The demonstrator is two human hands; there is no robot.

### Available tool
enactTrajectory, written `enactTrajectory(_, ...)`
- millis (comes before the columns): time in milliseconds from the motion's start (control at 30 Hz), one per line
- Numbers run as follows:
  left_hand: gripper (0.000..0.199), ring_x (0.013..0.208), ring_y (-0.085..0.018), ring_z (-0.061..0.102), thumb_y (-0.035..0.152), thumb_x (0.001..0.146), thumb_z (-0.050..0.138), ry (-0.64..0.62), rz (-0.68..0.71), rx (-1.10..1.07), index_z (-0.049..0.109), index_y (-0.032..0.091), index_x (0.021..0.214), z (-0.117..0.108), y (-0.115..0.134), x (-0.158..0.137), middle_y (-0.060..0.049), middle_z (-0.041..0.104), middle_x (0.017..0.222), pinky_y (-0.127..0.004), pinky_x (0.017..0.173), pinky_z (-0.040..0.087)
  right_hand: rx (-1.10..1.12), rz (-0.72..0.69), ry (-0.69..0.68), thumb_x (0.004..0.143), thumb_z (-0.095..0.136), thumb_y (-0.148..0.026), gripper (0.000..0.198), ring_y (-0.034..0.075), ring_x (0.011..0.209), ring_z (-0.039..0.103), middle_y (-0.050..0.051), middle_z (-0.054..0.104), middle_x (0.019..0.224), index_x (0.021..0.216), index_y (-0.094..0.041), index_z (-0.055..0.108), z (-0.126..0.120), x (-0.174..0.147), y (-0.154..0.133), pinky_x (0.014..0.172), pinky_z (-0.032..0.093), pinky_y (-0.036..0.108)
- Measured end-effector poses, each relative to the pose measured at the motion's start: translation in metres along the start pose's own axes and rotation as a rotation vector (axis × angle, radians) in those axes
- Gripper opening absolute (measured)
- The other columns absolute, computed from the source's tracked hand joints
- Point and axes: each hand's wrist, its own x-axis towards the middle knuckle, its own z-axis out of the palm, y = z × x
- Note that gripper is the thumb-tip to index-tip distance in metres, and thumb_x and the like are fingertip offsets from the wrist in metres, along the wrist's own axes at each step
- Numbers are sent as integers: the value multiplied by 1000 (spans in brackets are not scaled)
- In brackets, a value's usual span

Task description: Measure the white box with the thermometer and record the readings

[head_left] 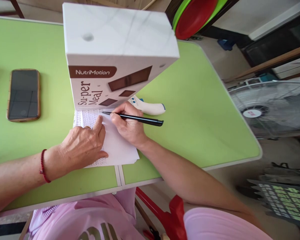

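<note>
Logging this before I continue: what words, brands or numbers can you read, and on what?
"NutriMotion": white box, brown label.
"Su-per Meal": same box, sideways.
Too small or blurred: writing on the paper, marks on the white device, fan and dark bag.
Cut off: shirt lettering.

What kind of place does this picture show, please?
Probably a room in a home, though this is not certain: the green table with a phone on it, the fan near its edge and the red basin beyond suggest it.
</note>
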Motion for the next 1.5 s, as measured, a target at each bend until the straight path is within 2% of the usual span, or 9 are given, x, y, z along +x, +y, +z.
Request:
enactTrajectory(233, 65, 59, -25, 68, 60, 90, 60, -36, 3, -1, 59, 5, 123, 0, -1, 1, -29, 40, 148, -35, 42, 41, -19, 19, -12, 77, 55, -18, 12, 10, 52, 51, -6, 56, 58, 67, -22, 50, -1, 0, 0, 53, 43, 24)
enactTrajectory(500, 62, 57, -24, 67, 59, 89, 61, -24, 3, -1, 61, 5, 121, -1, 0, 1, -27, 41, 148, -35, 41, 37, -19, 66, 42, 77, 54, -19, 11, 10, 52, 49, -6, 54, 57, 67, -22, 50, -1, -1, 1, 52, 41, 25)
enactTrajectory(733, 63, 57, -24, 67, 58, 88, 63, 3, -2, 9, 62, 5, 120, -1, 0, 0, -26, 43, 147, -36, 41, 39, -24, 71, 45, 77, 55, -19, 13, 10, 52, 49, -6, 52, 56, 67, -23, 48, 0, -1, 0, 53, 41, 25)
enactTrajectory(1000, 63, 59, -25, 68, 55, 89, 64, -27, 4, -16, 61, 3, 124, -3, 0, 0, -29, 42, 146, -35, 42, 41, 11, 79, 40, 76, 54, -16, 14, 9, 50, 46, -7, 50, 54, 66, -22, 47, -1, -1, 0, 51, 39, 24)
enactTrajectory(1500, 60, 59, -25, 67, 54, 90, 62, -32, 5, -20, 61, 3, 123, -5, 0, 0, -29, 43, 146, -35, 43, 40, -85, 122, -6, 78, 54, -23, 10, 11, 56, 50, -5, 55, 60, 70, -22, 49, -1, -1, 0, 56, 44, 26)
